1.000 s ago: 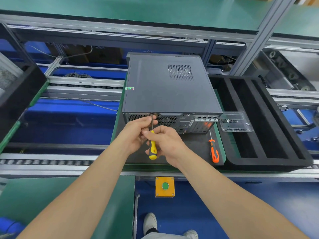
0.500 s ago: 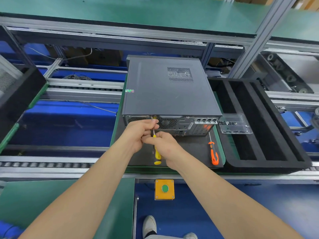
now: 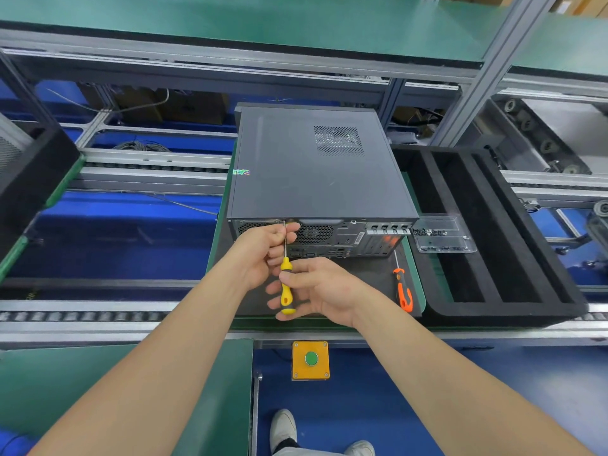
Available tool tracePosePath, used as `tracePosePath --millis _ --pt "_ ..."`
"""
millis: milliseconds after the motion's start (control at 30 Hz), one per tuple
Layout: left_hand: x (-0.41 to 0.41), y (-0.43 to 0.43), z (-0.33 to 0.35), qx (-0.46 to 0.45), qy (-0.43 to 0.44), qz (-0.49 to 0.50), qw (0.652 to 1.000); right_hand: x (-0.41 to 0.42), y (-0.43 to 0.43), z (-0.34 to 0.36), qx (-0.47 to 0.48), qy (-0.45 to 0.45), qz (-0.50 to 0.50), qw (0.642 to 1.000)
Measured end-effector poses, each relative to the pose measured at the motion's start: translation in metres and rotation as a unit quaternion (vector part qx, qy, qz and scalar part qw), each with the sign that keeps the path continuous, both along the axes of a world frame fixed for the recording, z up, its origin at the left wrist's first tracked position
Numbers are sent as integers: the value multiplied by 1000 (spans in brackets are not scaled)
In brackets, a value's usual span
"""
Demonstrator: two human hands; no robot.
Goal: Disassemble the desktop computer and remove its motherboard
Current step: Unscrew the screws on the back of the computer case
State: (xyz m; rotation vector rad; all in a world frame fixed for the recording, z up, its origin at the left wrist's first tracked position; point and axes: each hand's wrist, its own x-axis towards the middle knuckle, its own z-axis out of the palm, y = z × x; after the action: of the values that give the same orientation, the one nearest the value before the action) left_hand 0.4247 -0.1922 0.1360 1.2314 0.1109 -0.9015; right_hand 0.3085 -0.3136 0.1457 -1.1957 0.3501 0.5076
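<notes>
Screwdriver [image 3: 287, 291] axis runs from right hand [image 3: 325, 287] (lightly gripping the handle) forward to computer [image 3: 316, 172] rear edge; left hand [image 3: 263, 248] pinches the shaft.

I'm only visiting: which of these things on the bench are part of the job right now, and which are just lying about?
In use: desktop computer, yellow screwdriver, left hand, right hand.
Lying about: orange screwdriver, clear plastic tray, black foam tray, yellow button box.
</notes>
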Motion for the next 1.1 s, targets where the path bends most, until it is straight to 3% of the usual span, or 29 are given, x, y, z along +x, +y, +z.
tracePosePath --millis 333,733,833,1100 --pt "2 6 3 10 6 5 1000 8 11 -3 -135 -4 -71 988" --pt "-1 -1 3 17 -1 26 1000 16 17 -1 -174 28 -45 983" --pt "0 -2 2 17 0 33 999 18 21 3 -143 35 -42 988" --pt "1 -6 8 37 12 34 999 10 13 11 61 60 3 996"
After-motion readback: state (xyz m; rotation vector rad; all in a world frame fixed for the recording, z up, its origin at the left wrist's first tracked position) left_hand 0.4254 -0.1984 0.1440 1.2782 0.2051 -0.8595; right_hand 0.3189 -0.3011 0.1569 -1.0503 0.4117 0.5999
